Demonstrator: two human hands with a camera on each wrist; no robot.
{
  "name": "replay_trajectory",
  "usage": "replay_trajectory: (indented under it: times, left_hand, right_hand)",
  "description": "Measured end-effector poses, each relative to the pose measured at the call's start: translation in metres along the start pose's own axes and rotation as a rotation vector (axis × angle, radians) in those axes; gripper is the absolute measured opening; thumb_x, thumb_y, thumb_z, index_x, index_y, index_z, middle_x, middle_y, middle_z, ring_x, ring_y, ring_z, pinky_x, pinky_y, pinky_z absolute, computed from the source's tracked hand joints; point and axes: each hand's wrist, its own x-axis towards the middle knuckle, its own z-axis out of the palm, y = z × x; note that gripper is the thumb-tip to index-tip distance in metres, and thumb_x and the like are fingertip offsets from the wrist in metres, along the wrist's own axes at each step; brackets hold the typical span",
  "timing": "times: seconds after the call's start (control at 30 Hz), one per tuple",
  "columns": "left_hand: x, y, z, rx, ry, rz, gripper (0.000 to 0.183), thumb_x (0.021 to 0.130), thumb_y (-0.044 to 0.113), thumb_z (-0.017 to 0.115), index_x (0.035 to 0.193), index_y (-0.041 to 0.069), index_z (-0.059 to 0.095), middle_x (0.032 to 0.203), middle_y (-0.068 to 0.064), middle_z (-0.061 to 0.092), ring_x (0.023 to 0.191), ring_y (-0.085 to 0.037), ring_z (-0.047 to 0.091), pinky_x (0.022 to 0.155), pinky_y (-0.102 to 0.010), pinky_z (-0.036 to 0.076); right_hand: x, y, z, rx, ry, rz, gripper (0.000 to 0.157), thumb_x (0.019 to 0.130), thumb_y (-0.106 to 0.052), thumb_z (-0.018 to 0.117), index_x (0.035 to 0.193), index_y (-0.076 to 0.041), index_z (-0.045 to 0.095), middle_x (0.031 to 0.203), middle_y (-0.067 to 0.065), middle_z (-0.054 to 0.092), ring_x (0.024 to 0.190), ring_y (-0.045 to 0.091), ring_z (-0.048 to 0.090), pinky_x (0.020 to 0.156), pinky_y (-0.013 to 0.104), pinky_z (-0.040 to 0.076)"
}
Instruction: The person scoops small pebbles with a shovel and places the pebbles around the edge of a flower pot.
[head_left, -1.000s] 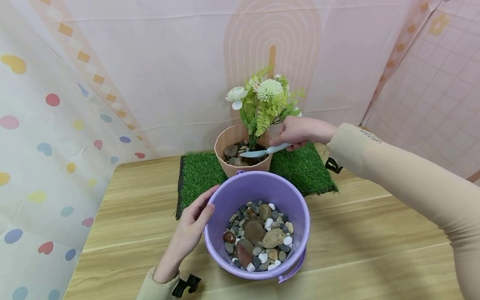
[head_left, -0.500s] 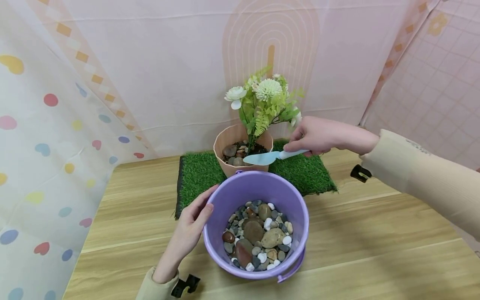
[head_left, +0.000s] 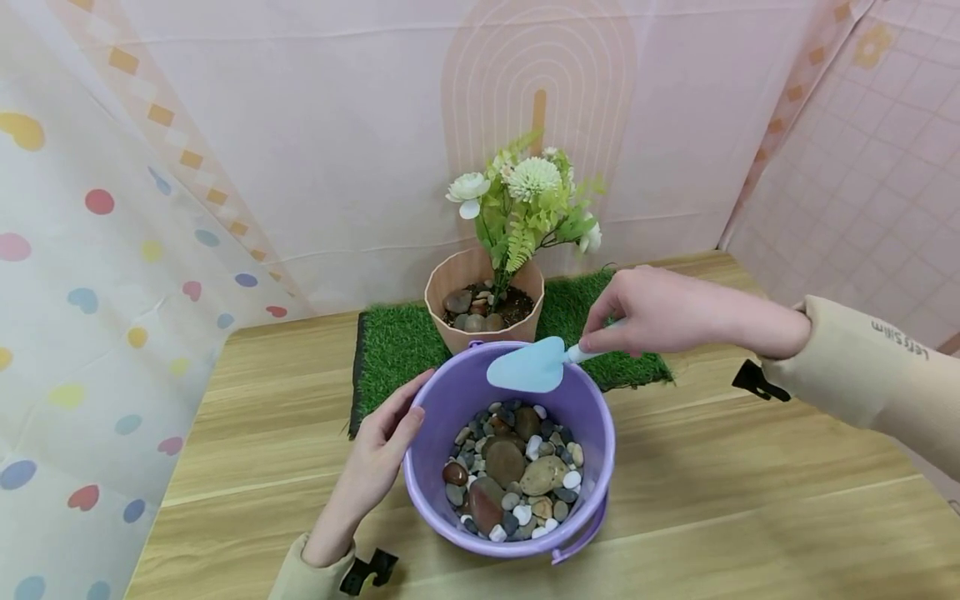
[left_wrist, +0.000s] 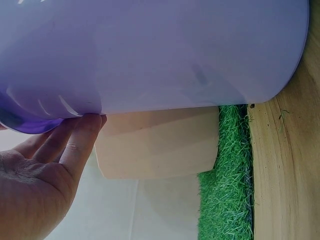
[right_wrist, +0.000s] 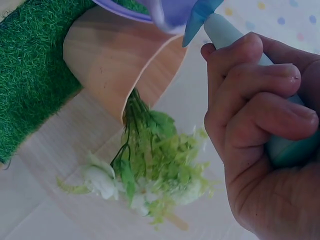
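My right hand grips the pale handle of a light-blue trowel; its blade lies tilted over the far inner side of a purple bucket. In the right wrist view, curled fingers wrap that handle. Pebbles and larger stones cover the bucket's bottom. At the bucket's left rim, my left hand holds on, its fingers against the outer side below the lip in the left wrist view. Behind the bucket stands a peach flower pot with soil, several stones and white flowers.
An artificial grass mat lies under the pot on the wooden table. Patterned cloth hangs at the back and sides. The bucket's handle hangs down at its front right.
My right hand has drawn the trowel back from the pot, to the right and toward me, so its blade now overlaps the bucket. The left hand has stayed at the rim.
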Motion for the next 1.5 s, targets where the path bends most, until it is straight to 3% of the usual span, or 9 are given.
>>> replay_trajectory:
  times: [0.27, 0.43, 0.63, 0.87, 1.07, 1.23, 1.37, 1.5]
  left_hand:
    - [0.000, 0.000, 0.000, 0.010, 0.005, 0.004, 0.045, 0.112, 0.013, 0.047, 0.156, 0.005, 0.049, 0.155, -0.025, 0.055, 0.123, 0.010, 0.060, 0.097, -0.016, 0.056]
    - [-0.001, 0.001, -0.001, 0.013, 0.003, 0.001, 0.045, 0.112, 0.013, 0.047, 0.156, 0.005, 0.049, 0.155, -0.025, 0.055, 0.122, 0.010, 0.060, 0.097, -0.016, 0.056]
    - [0.000, 0.001, 0.000, 0.021, 0.001, -0.002, 0.045, 0.112, 0.013, 0.047, 0.156, 0.005, 0.049, 0.155, -0.025, 0.055, 0.122, 0.010, 0.061, 0.097, -0.017, 0.056]
    - [0.000, 0.001, 0.000, 0.023, 0.004, -0.002, 0.045, 0.112, 0.013, 0.047, 0.156, 0.006, 0.049, 0.155, -0.025, 0.056, 0.121, 0.009, 0.061, 0.097, -0.017, 0.056]
    - [-0.001, 0.001, 0.000, 0.023, 0.004, -0.008, 0.045, 0.112, 0.013, 0.047, 0.156, 0.006, 0.049, 0.155, -0.025, 0.055, 0.121, 0.010, 0.061, 0.098, -0.017, 0.055]
    - [-0.001, 0.001, -0.001, 0.015, 0.001, -0.010, 0.045, 0.112, 0.013, 0.047, 0.157, 0.005, 0.049, 0.155, -0.025, 0.055, 0.121, 0.009, 0.061, 0.098, -0.017, 0.055]
    - [-0.001, 0.001, -0.001, 0.004, -0.009, -0.011, 0.046, 0.112, 0.014, 0.047, 0.157, 0.005, 0.048, 0.155, -0.025, 0.055, 0.121, 0.009, 0.062, 0.097, -0.017, 0.057]
    - [-0.001, 0.000, -0.001, 0.002, -0.009, -0.014, 0.046, 0.112, 0.013, 0.047, 0.157, 0.005, 0.048, 0.155, -0.026, 0.056, 0.120, 0.009, 0.062, 0.096, -0.018, 0.057]
  right_hand:
    - [-0.001, -0.007, 0.025, -0.116, 0.063, -0.131, 0.012, 0.097, -0.032, 0.075, 0.096, -0.025, 0.085, 0.089, -0.011, 0.080, 0.073, 0.002, 0.064, 0.070, 0.027, 0.055]
    - [0.000, -0.010, 0.041, -0.269, 0.128, -0.191, 0.010, 0.096, -0.030, 0.077, 0.094, -0.025, 0.085, 0.086, -0.011, 0.080, 0.076, 0.002, 0.066, 0.073, 0.031, 0.058]
    - [-0.002, -0.016, 0.053, -0.396, 0.193, -0.250, 0.010, 0.095, -0.029, 0.079, 0.088, -0.023, 0.083, 0.079, -0.010, 0.077, 0.069, 0.005, 0.065, 0.062, 0.029, 0.055]
    - [0.004, -0.028, 0.063, -0.625, 0.246, -0.288, 0.018, 0.094, -0.026, 0.079, 0.078, -0.018, 0.077, 0.071, -0.002, 0.072, 0.065, 0.016, 0.066, 0.060, 0.036, 0.058]
    - [0.016, -0.044, 0.067, -0.815, 0.251, -0.366, 0.031, 0.091, -0.005, 0.074, 0.064, -0.016, 0.063, 0.064, -0.002, 0.067, 0.054, 0.014, 0.057, 0.050, 0.031, 0.052]
    - [0.025, -0.052, 0.070, -0.963, 0.256, -0.470, 0.035, 0.087, 0.000, 0.075, 0.061, -0.019, 0.062, 0.060, -0.005, 0.063, 0.052, 0.011, 0.049, 0.050, 0.027, 0.048]
    - [0.031, -0.053, 0.075, -1.125, 0.298, -0.588, 0.035, 0.090, -0.009, 0.076, 0.060, -0.024, 0.065, 0.060, -0.008, 0.063, 0.054, 0.011, 0.052, 0.053, 0.026, 0.049]
    - [0.037, -0.055, 0.082, -1.321, 0.299, -0.683, 0.036, 0.095, -0.018, 0.072, 0.062, -0.031, 0.068, 0.063, -0.011, 0.067, 0.054, 0.009, 0.051, 0.053, 0.024, 0.038]
